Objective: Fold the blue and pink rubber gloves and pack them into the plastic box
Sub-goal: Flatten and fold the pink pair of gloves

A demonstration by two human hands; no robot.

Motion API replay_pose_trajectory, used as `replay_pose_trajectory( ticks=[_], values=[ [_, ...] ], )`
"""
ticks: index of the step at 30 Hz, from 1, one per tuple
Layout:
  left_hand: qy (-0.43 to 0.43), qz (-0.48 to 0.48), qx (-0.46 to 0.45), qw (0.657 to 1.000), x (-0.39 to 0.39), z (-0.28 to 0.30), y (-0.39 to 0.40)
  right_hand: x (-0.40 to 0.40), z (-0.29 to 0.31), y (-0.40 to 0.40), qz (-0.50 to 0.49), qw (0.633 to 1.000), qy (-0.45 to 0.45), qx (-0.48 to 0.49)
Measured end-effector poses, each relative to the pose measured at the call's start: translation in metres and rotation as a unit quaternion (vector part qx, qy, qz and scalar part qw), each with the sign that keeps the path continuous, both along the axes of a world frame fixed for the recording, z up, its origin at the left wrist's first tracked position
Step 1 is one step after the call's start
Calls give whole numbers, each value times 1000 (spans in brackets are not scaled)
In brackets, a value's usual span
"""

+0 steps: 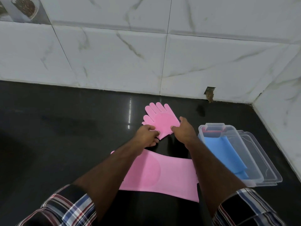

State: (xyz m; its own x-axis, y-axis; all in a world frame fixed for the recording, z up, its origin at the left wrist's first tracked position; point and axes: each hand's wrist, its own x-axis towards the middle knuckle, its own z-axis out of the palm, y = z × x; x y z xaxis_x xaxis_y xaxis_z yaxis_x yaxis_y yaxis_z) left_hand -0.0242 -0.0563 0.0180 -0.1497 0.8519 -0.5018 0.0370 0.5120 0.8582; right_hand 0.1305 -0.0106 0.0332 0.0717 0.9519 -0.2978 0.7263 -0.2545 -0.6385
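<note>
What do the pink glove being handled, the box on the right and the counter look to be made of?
Pink glove: likely silicone or soft rubber, matte, with bristle nubs on the palm and along its lower edge.
Box: clear, glossy, rigid-looking plastic; the blue glove shows through it.
Counter: black polished stone, probably granite, judging by its sharp light reflections.

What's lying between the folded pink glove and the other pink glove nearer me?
Only bare black countertop, crossed by both forearms, separates the folded pink glove from the nearer pink glove, in the head view.
</note>
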Motion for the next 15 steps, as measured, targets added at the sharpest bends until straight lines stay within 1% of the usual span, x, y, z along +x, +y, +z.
replay_pose_trajectory(
  ticks=[3,7,9,12,15],
  values=[
    [-10,32,-11,999,-9,0,5,0,-2,5,-24,1000,7,12],
    [61,59,-16,996,-27,1,8,-1,-8,7,-62,997,39,1],
    [68,49,-32,996,-35,0,8,-3,-10,7,-86,994,66,-18],
    [79,4,-47,996,-42,2,6,-6,-11,6,-119,986,111,-43],
    [95,-27,-28,995,-42,6,6,-7,-13,4,-105,989,102,-24]
  ],
)
